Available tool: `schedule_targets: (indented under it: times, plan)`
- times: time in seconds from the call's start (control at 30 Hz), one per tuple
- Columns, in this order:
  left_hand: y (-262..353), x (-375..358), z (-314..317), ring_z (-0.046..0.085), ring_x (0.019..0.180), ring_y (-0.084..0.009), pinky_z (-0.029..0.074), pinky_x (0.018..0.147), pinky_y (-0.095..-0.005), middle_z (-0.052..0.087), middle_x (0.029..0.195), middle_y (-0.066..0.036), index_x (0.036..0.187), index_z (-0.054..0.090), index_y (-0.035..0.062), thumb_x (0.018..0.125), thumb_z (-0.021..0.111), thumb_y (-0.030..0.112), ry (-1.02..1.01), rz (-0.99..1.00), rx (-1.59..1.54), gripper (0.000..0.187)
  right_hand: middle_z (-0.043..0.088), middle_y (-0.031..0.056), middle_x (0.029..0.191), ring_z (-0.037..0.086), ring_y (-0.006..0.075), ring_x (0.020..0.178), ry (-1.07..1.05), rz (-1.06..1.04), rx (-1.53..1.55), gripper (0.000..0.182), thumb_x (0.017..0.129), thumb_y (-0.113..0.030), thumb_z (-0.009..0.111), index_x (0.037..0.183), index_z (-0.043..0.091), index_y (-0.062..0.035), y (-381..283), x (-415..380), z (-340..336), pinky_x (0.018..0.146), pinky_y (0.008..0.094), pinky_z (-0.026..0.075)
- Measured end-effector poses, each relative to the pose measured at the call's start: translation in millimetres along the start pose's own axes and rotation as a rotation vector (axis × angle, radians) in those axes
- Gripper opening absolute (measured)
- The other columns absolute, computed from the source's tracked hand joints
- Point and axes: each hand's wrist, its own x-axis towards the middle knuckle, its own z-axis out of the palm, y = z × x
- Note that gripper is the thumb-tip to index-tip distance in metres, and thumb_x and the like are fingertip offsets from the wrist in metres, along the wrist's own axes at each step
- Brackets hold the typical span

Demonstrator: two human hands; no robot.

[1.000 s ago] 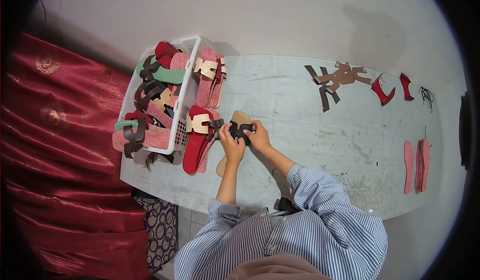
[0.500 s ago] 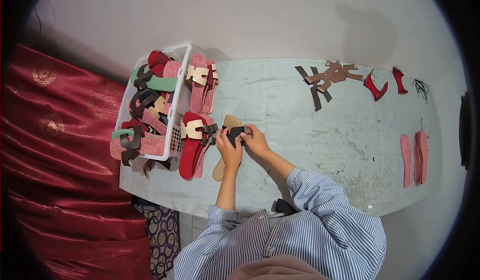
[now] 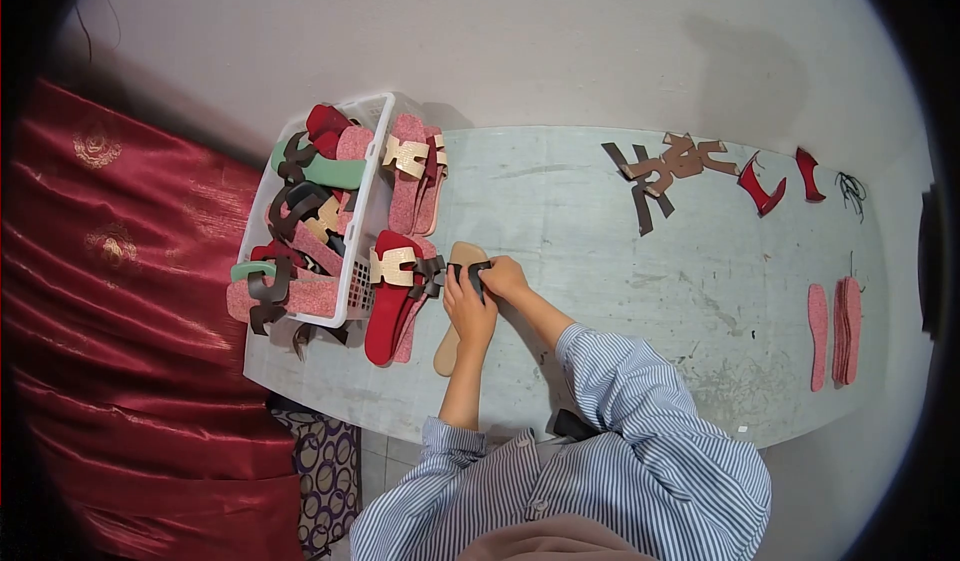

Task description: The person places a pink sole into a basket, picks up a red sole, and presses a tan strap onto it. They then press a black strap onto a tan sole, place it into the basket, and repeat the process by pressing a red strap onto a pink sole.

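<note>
A beige sandal sole (image 3: 446, 354) lies on the table in front of me, its toe end pointing away. Across its upper half sits a black sandal strap (image 3: 481, 271). My left hand (image 3: 467, 308) is closed on the strap from the near side, its fingertips pressed over it and hiding part of the sole. On the strap's right edge, my right hand (image 3: 505, 278) pinches with thumb and fingers. Just left of the sole lies a red sandal (image 3: 383, 333) with a cream strap (image 3: 398, 266) and a dark brown strap (image 3: 430, 277) beside it.
A white basket (image 3: 377, 171) heaped with sandals stands at the left, with pink sandals (image 3: 404, 206) beside it. Brown strap pieces (image 3: 683, 161) and red pieces (image 3: 762, 193) lie far right. Pink soles (image 3: 846, 331) rest near the right edge. A black piece (image 3: 573, 425) lies by my body.
The black strap now lies flatter across the sole, showing a narrower band. My left fingers have moved further over it. The whole view has shifted slightly.
</note>
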Motion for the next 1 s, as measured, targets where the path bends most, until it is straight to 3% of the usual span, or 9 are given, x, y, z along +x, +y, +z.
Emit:
schedule_targets:
  times: [0.13, 0.2, 0.33, 0.5, 0.6, 0.73, 0.8, 1.0]
  plan:
    - [-2, 6, 1, 0.031, 0.119, -0.0382, 0.023, 0.098, -0.0457, 0.033, 0.128, -0.022, 0.122, 0.035, -0.0014, 0.074, 0.055, 0.011, -0.089, -0.017, 0.069, 0.054, 0.062, 0.0190, 0.084, 0.060, 0.0322, 0.081, 0.074, 0.016, -0.113, 0.030, 0.069, -0.020, 0.063, 0.094, 0.061, -0.0026, -4, -5, -1, 0.072, 0.0373, 0.046]
    - [-6, 10, 1, 0.031, 0.119, -0.0377, 0.023, 0.098, -0.0449, 0.033, 0.128, -0.022, 0.123, 0.034, -0.0019, 0.074, 0.055, 0.011, -0.101, -0.010, 0.049, 0.055, 0.062, 0.0182, 0.084, 0.060, 0.0317, 0.081, 0.269, -0.051, -0.016, 0.033, 0.067, -0.018, 0.065, 0.096, 0.059, -0.0023, 0, -9, -1, 0.072, 0.0373, 0.046]
    - [-14, 12, 0, 0.032, 0.119, -0.0367, 0.026, 0.097, -0.0431, 0.034, 0.128, -0.022, 0.124, 0.031, -0.0030, 0.073, 0.056, 0.012, -0.136, 0.023, -0.088, 0.059, 0.062, 0.0177, 0.082, 0.060, 0.0311, 0.080, 0.125, -0.101, -0.013, 0.036, 0.065, -0.019, 0.067, 0.095, 0.057, 0.0004, 10, 1, -5, 0.070, 0.0357, 0.046]
    - [-15, 17, -6, 0.033, 0.118, -0.0368, 0.029, 0.095, -0.0423, 0.033, 0.128, -0.023, 0.124, 0.031, -0.0037, 0.071, 0.058, 0.011, -0.184, 0.070, -0.124, 0.061, 0.062, 0.0173, 0.082, 0.060, 0.0305, 0.078, 0.159, -0.103, 0.022, 0.034, 0.066, -0.017, 0.066, 0.093, 0.058, 0.0002, 12, -2, -4, 0.069, 0.0353, 0.046]
    - [-13, 18, -13, 0.032, 0.118, -0.0380, 0.028, 0.096, -0.0430, 0.033, 0.127, -0.023, 0.124, 0.031, -0.0030, 0.069, 0.059, 0.010, -0.189, 0.069, -0.333, 0.062, 0.062, 0.0168, 0.082, 0.060, 0.0302, 0.078, 0.150, -0.101, 0.049, 0.033, 0.065, -0.015, 0.065, 0.094, 0.059, -0.0015, 14, 0, -6, 0.069, 0.0348, 0.046]
    - [-1, -5, -30, 0.042, 0.106, -0.0383, 0.033, 0.091, -0.0452, 0.039, 0.117, -0.025, 0.121, 0.034, -0.0036, 0.070, 0.060, 0.012, 0.020, -0.010, -0.045, 0.059, 0.062, 0.0158, 0.082, 0.060, 0.0296, 0.076, 0.088, -0.149, 0.032, 0.032, 0.065, -0.013, 0.065, 0.096, 0.059, -0.0031, 15, 2, -12, 0.068, 0.0341, 0.047]
    - [6, -12, -36, 0.045, 0.101, -0.0387, 0.036, 0.088, -0.0441, 0.042, 0.113, -0.025, 0.120, 0.035, -0.0055, 0.073, 0.058, 0.016, -0.184, -0.374, 0.053, 0.056, 0.062, 0.0156, 0.082, 0.060, 0.0292, 0.077, 0.055, -0.148, 0.045, 0.033, 0.065, -0.012, 0.064, 0.096, 0.059, -0.0032, 15, 3, -13, 0.069, 0.0340, 0.047]
    - [-16, -8, -15, 0.046, 0.103, -0.0388, 0.037, 0.089, -0.0382, 0.045, 0.112, -0.026, 0.116, 0.041, -0.0105, 0.076, 0.057, 0.018, -0.086, -0.351, -0.160, 0.051, 0.062, 0.0146, 0.081, 0.060, 0.0268, 0.076, 0.051, -0.201, 0.044, 0.032, 0.066, -0.012, 0.065, 0.097, 0.059, -0.0042, 19, 1, -14, 0.069, 0.0323, 0.046]
